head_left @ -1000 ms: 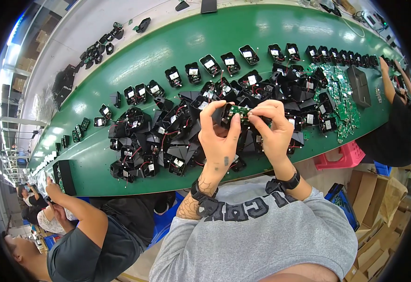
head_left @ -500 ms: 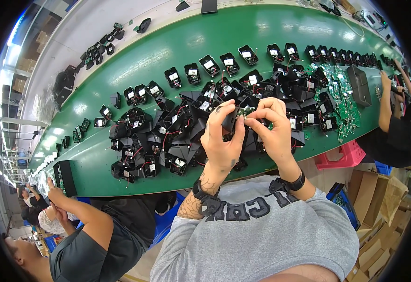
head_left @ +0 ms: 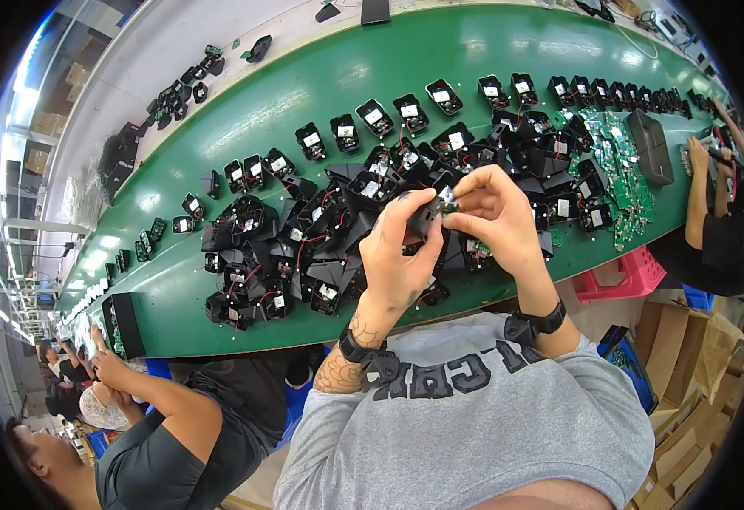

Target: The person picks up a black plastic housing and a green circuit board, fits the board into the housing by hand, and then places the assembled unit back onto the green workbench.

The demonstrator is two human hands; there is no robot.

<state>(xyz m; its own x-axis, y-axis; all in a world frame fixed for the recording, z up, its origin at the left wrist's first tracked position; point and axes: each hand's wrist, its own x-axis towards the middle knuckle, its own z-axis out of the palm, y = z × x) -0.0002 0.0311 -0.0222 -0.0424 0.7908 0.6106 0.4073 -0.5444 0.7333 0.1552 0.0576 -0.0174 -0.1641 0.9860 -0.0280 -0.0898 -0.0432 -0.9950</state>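
Black housings [head_left: 329, 221] (heaped), green circuit boards [head_left: 618, 170] alongside, pink stool [head_left: 631, 276]

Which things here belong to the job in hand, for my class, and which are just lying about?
Seemingly in the job:
black housing in the left hand, right hand fingertips at it
heaped black housings
loose green circuit boards

Seemingly just lying about:
pink stool
cardboard boxes

A wide, open strip of the green surface [head_left: 338, 72] lies behind the row of black cases [head_left: 374, 118], so a hand can pass there. A big, bumpy pile [head_left: 325, 223] blocks the middle, under the left hand [head_left: 399, 255] and right hand [head_left: 503, 219]. Green boards [head_left: 618, 166] and a gray tray [head_left: 650, 149] block the right. Left of the pile, there's room before a long black box [head_left: 125, 327].
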